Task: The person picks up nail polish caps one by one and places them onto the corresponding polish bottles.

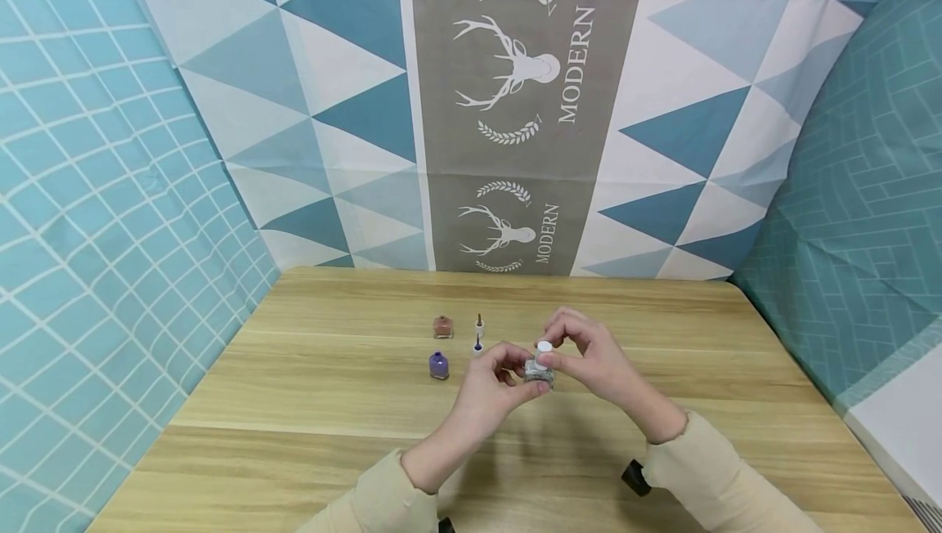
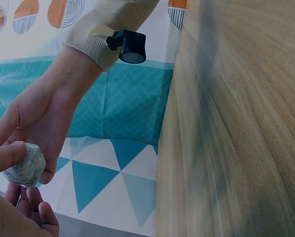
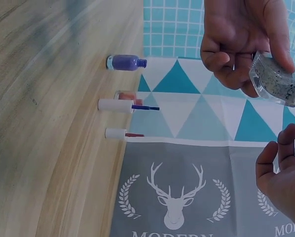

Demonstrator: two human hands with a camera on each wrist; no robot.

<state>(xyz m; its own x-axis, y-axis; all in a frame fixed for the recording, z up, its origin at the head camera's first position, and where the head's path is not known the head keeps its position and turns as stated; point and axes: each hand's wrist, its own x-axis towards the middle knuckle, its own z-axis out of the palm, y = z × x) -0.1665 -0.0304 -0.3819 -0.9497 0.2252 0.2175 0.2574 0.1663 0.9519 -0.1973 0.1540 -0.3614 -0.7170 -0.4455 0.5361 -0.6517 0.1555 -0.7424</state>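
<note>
My left hand [image 1: 495, 382] holds a small clear nail polish bottle [image 1: 539, 373] with speckled grey-white polish, raised above the wooden table. Thumb and fingers of my right hand [image 1: 594, 357] pinch its white cap [image 1: 544, 347] from the other side. In the right wrist view the speckled bottle [image 3: 275, 81] is tilted, its cap out of sight. The left wrist view shows the bottle [image 2: 27, 168] under my left thumb. Whether the cap is loose or tight cannot be seen.
Left of my hands stand an uncapped purple nail polish bottle [image 1: 438, 365] and an uncapped pinkish-brown one [image 1: 442, 327]. Beside them two white caps stand brush-up: one with a purple-blue brush [image 3: 115, 105], one with a reddish-brown brush [image 3: 116, 133]. Patterned cloth hangs behind the table [image 1: 331, 402].
</note>
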